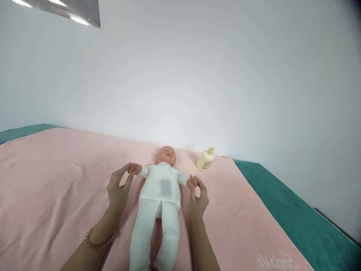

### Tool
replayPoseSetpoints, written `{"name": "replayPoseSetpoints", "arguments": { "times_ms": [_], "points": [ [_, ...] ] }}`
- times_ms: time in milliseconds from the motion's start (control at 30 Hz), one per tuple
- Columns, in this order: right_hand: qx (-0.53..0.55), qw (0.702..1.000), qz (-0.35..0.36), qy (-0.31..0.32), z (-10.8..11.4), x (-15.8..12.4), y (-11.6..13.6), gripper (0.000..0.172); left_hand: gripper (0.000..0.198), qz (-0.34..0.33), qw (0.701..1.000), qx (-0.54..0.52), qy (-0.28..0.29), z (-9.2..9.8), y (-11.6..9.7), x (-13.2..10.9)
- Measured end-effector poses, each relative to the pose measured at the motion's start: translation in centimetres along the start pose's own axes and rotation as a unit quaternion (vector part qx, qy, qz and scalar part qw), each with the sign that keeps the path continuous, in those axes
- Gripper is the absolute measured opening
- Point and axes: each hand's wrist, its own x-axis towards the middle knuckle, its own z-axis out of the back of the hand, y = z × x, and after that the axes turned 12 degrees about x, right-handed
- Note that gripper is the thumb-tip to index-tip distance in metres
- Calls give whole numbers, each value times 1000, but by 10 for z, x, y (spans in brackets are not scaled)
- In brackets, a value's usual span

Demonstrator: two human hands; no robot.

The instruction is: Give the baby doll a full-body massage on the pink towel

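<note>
A baby doll (156, 190) in a white top and white trousers lies on its back on a pink blanket (231, 214), its head toward the wall and its arms spread. My left hand (118, 187) pinches the doll's hand on the left (134, 169) between thumb and fingers. On the other side, my right hand (199, 199) has its thumb and fingers closed around the doll's other hand (192, 181). A greyish patch marks the front of the doll's top. The doll's feet are partly cut off by the lower edge of the view.
A pale yellow pump bottle (205, 160) stands right of the doll's head, close to the white wall (180, 75). Green cloth (293, 203) shows beyond the blanket on both sides. The blanket has folds at the left. A shiny panel (76, 9) hangs at the upper left.
</note>
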Motion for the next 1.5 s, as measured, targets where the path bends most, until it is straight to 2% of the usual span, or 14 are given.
{"name": "replayPoseSetpoints", "arguments": {
  "times_ms": [100, 233, 333, 433, 533, 633, 800, 933, 1067, 1167, 1267, 1333, 1400, 1500],
  "points": [
    [-17, 989, -135, -65, 13, 12, 1, 49, 47, 118, 993, 14, 9, 8, 13, 16],
    [-78, 969, -227, -56, 30, 27, -10, 59, 56, 204, 976, 56, 54, 18, 27, 35],
    [-151, 965, -209, -38, 38, 33, -30, 62, 59, 224, 966, 96, 88, 25, 38, 44],
    [-227, 960, -150, -66, 41, 32, -51, 67, 57, 236, 953, 161, 102, 28, 57, 49],
    [-244, 961, -113, -65, 43, 28, -68, 69, 44, 197, 954, 201, 100, 27, 74, 49],
    [-251, 963, -89, -47, 44, 25, -78, 68, 41, 178, 953, 224, 100, 24, 76, 48],
    [-255, 958, -132, -9, 49, 29, -82, 62, 45, 199, 934, 249, 158, 21, 62, 47],
    [-250, 947, -202, -2, 48, 33, -69, 58, 43, 196, 924, 277, 177, 21, 56, 47],
    [-200, 949, -244, -18, 41, 32, -52, 61, 44, 139, 914, 308, 223, 19, 49, 47],
    [-115, 959, -256, -29, 35, 29, -40, 64, 51, 115, 927, 286, 214, 15, 45, 46],
    [-35, 967, -249, -28, 29, 25, -27, 69, 57, 71, 968, 202, 133, 8, 41, 40],
    [-9, 977, -212, -22, 24, 22, -20, 69, 58, 3, 987, 144, 66, 2, 37, 34],
    [4, 986, -168, -9, 20, 17, -15, 65, 52, -94, 990, 104, 14, -3, 31, 26],
    [15, 996, -85, 30, 14, 9, -14, 54, 40, -246, 967, 61, -31, -8, 17, 16]
  ]
}}
